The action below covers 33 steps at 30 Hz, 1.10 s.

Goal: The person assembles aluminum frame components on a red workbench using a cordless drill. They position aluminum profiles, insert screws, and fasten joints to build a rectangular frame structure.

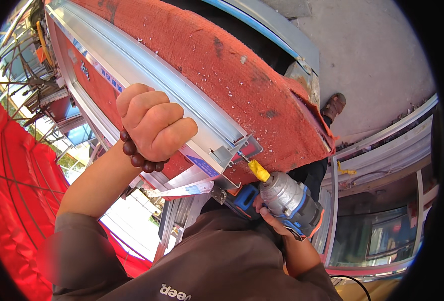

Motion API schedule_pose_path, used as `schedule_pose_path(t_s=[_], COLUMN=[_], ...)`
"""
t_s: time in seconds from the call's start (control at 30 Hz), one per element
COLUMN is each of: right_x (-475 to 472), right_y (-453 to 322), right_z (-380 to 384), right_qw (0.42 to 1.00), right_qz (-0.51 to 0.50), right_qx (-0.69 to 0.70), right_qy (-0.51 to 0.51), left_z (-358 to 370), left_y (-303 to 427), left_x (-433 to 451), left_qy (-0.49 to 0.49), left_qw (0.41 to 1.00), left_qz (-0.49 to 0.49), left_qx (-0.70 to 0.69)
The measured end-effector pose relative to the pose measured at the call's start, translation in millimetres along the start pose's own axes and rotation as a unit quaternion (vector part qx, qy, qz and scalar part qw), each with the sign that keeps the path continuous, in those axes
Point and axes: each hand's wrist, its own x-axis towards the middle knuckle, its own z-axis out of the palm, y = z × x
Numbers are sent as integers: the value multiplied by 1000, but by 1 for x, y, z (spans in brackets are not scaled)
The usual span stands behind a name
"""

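My right hand (272, 219) grips the handle of a cordless impact driver (288, 195) with a silver nose and blue and orange parts. Yellow tape (259, 170) wraps the driver's bit holder. The tip of its bit (241, 154) is at the open end of a silver aluminium profile (146, 71), beside a small screw port. My left hand (156, 120), with a dark bead bracelet (136, 158) at the wrist, is closed in a fist over the profile's near side. Its palm is hidden, and no object shows in it. The profile forms one side of a frame.
Red carpet (244, 86) covers the bench under the frame, with pale chips scattered on it. Loose screws (84, 70) lie inside the frame. A red tarpaulin (15, 180) hangs at left. Glazed frames (376, 225) stand at right, and a shoe (334, 106) rests on the concrete floor.
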Motion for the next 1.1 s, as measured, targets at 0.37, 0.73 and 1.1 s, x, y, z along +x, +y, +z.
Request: schedule_pose_path(t_s=[0.37, 0.73, 1.1], right_x=[26, 2, -3], right_y=[-33, 9, 12], right_z=[11, -10, -39], right_qw=[876, 928, 930], right_qz=[-298, -132, -195], right_qx=[-374, -333, -310], right_qy=[-68, 108, 14], left_z=[2, -11, 0], left_y=[1, 29, 51], left_x=[-2, 15, 9], left_qy=[10, -66, -74], left_qw=[1000, 997, 997], left_qz=[-6, -33, 3], left_qx=[8, -37, -27])
